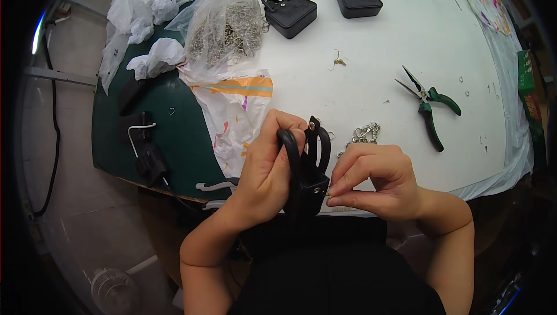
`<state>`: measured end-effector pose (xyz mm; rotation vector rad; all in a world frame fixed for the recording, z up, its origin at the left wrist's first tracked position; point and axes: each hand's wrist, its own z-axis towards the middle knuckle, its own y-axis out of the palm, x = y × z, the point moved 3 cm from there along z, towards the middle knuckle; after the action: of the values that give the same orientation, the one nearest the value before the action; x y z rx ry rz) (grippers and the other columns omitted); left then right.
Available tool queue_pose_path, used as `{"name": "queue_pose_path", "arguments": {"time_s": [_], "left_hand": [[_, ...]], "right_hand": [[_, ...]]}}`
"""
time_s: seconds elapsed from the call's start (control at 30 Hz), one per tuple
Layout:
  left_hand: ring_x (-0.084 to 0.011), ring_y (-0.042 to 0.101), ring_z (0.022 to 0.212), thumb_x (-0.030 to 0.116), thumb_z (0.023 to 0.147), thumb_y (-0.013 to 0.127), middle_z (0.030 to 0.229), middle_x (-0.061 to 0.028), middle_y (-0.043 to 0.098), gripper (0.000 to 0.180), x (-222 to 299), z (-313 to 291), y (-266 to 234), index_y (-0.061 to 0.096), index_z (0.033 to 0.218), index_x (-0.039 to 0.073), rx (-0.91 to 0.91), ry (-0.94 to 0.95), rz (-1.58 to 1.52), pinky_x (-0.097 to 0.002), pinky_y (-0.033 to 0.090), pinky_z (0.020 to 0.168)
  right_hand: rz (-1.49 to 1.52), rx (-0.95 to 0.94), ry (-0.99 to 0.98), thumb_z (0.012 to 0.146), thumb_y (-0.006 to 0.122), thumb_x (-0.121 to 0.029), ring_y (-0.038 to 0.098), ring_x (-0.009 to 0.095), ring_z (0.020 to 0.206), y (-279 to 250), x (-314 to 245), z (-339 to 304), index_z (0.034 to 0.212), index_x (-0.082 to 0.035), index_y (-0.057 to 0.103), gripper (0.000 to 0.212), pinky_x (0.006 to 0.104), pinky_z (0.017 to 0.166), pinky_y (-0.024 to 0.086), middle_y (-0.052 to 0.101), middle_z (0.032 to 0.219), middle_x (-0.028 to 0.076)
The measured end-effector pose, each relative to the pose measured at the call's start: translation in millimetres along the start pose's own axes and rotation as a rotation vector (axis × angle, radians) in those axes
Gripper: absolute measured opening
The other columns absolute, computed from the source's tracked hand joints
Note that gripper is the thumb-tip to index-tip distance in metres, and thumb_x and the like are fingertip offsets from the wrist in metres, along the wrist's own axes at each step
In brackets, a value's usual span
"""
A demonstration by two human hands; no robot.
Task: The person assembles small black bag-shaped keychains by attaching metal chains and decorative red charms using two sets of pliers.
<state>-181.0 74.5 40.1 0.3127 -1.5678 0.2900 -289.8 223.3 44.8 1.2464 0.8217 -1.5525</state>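
Left hand [264,173] holds black bag [310,196] by near edge of white table [371,45]; right hand [377,178] pinches tiny, indistinct piece [328,195] at bag's side. Pliers [427,99] lie beyond right hand, working room between.

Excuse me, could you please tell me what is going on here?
The person's left hand grips a small black bag near its handles, while the right hand pinches a tiny metal piece at the bag's side. A metal chain lies just beyond the right hand, and green-handled pliers lie open farther right. Two similar black bags sit at the far side, with a clear plastic bag of metal pieces to their left.
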Motion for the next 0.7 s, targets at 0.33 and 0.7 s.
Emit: {"name": "queue_pose_path", "arguments": {"time_s": [0.33, 0.7], "left_hand": [[-0.0282, 0.055, 0.072, -0.007, 0.088, 0.056, 0.095, -0.0162, 0.051, 0.017, 18, 0, 0, 0.046, 0.099, 0.0, -0.054, 0.223, 0.443, -0.0361, 0.047, 0.065], [-0.0322, 0.054, 0.07, 0.002, 0.083, 0.07, 0.094, -0.0168, 0.053, 0.026, 22, 0, 0, 0.049, 0.098, 0.002, -0.029, 0.388, 0.612, -0.0389, 0.044, 0.06]], "right_hand": [[-0.093, -0.026, -0.028, 0.074, 0.083, 0.003, 0.065, 0.018, 0.069, 2, -2, -2, 0.081, -0.002, 0.07, 0.016, 0.0273, 0.06, 0.05, 0.069, 0.078, 0.009], [-0.122, 0.048, -0.036, 0.077, 0.079, 0.004, 0.065, 0.019, 0.068, 5, 2, -4, 0.081, -0.001, 0.067, 0.014, 0.0281, 0.06, 0.05, 0.065, 0.076, 0.008]]}}
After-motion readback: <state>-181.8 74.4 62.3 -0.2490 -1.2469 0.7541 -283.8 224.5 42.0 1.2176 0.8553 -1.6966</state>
